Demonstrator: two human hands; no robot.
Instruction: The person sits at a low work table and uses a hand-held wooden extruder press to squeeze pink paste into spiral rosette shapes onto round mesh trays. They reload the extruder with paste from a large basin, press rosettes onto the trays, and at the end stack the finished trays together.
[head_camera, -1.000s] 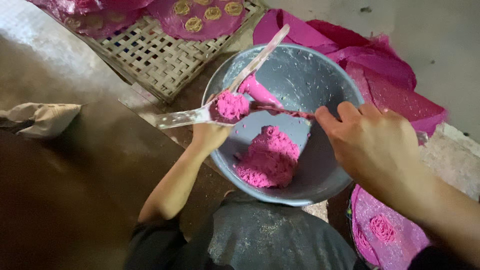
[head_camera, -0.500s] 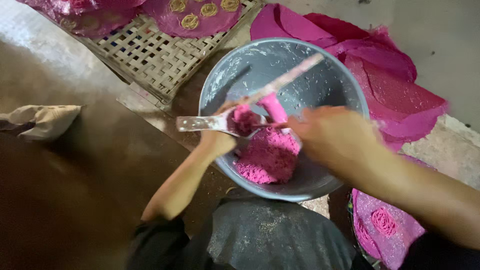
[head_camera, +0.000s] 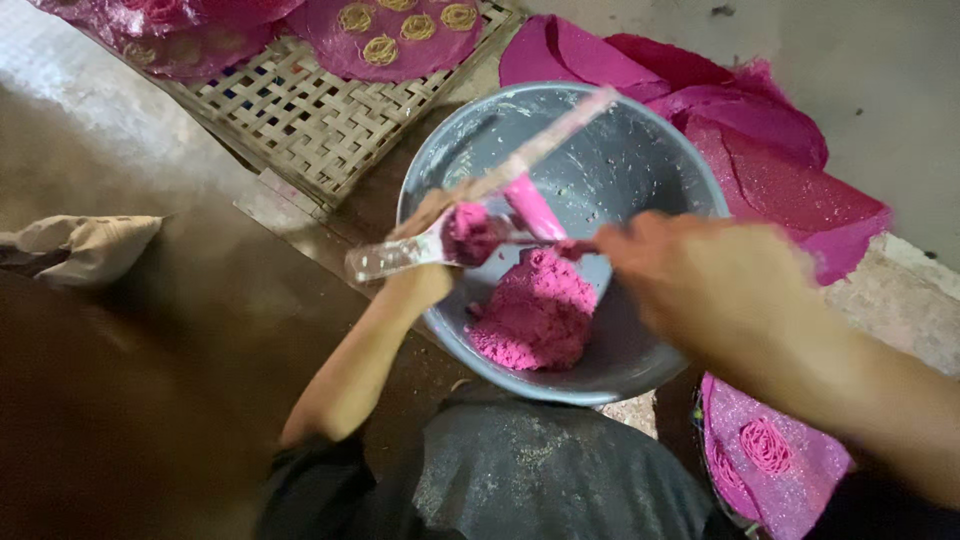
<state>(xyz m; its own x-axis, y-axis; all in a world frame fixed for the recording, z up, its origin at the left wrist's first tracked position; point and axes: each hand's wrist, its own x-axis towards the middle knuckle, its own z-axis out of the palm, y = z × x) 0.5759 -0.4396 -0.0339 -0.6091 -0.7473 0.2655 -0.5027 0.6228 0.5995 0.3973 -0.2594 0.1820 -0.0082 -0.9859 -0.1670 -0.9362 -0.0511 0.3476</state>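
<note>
1. Left hand (head_camera: 425, 270): it hangs over the left rim of the grey basin (head_camera: 690, 170), fingers curled and pressed around a pale scoop-like tool (head_camera: 400, 258). The tool's long axis runs roughly level; its bare end juts out past the basin's left rim and its loaded end points toward the basin's middle.
2. Load: a lump of pink dough (head_camera: 470, 235) sits in the tool's inner end, just right of the left fingers and above the bulk below.
3. Right hand (head_camera: 710, 285): it reaches in over the basin's right rim, blurred. The fingers appear bunched toward a dark thin tip beside the lump; I cannot tell whether they pinch anything.
4. Key relation: the lump lies between the two hands, directly left of the right fingertips and close to them. The left hand carries it; the right hand is the free one nearer its exposed side.
5. Pink stick (head_camera: 560, 135): a long paddle-like piece leans from the basin's upper rim down toward the middle, its long axis diagonal, crossing just above the scoop.
6. Main dough mass (head_camera: 535, 310): a crumbly pink heap at the basin's bottom, toward the near rim.
7. Surroundings: a woven bamboo tray (head_camera: 290, 100) lies beyond the basin's upper left, bearing pink sheets with yellowish noodle coils (head_camera: 380, 48). Stacked pink sheets (head_camera: 770, 170) lie at the basin's far right; another sheet with a pink coil (head_camera: 765, 445) lies near the lower right.
</note>
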